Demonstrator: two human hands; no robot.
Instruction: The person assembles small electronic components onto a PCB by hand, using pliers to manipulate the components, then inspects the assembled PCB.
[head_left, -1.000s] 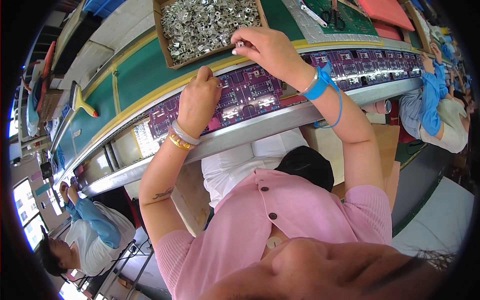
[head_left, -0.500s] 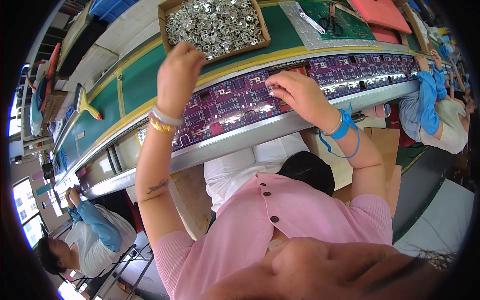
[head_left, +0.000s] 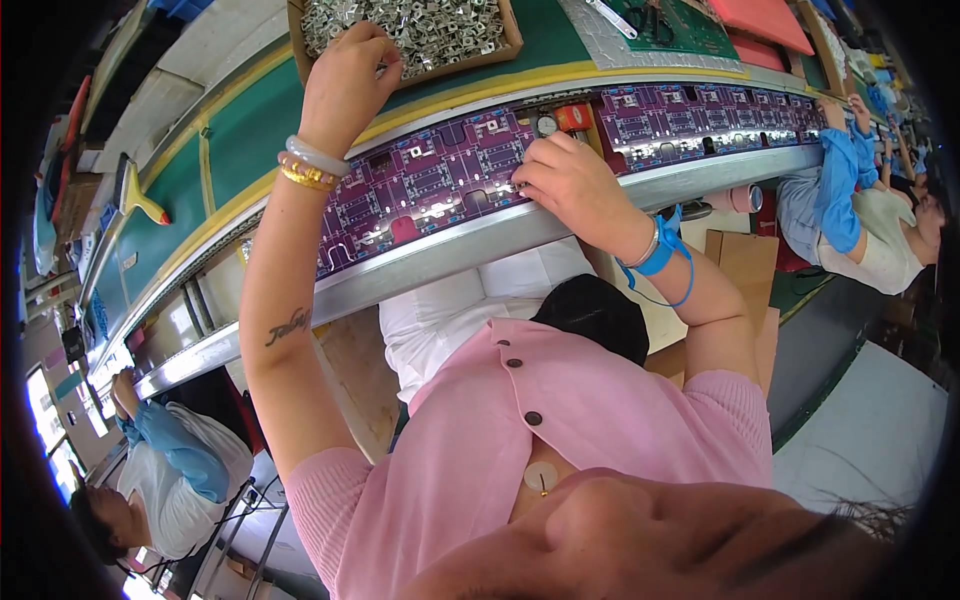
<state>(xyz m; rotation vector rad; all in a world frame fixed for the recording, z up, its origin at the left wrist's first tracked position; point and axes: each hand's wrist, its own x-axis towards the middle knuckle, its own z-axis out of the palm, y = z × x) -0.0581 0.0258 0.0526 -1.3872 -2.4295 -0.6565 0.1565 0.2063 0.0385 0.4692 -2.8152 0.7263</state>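
A cardboard box [head_left: 510,45] full of small shiny metal clips [head_left: 440,35] stands beyond the rail. My left hand [head_left: 350,80] is over its near left corner, fingers bent and tips drawn together; whatever they pinch is too small to make out. Below it, a purple circuit board panel [head_left: 430,185] lies in the metal rail, with a few metal clips on it. My right hand [head_left: 575,185] is at this panel's right end, fingers closed and tips low at the board; what they hold is hidden. A blue wrist strap [head_left: 660,255] circles my right wrist.
More purple panels [head_left: 700,120] continue right along the metal rail [head_left: 430,250]. A small orange-red item [head_left: 574,117] sits in the gap between panels. Scissors [head_left: 655,25] lie at the back right. A yellow-handled tool [head_left: 140,195] is at left. Co-workers sit at both sides.
My left hand has moved farther over the box's near corner. My right hand's fingers have drawn together and lowered at the panel's end. The whole view has shifted slightly.
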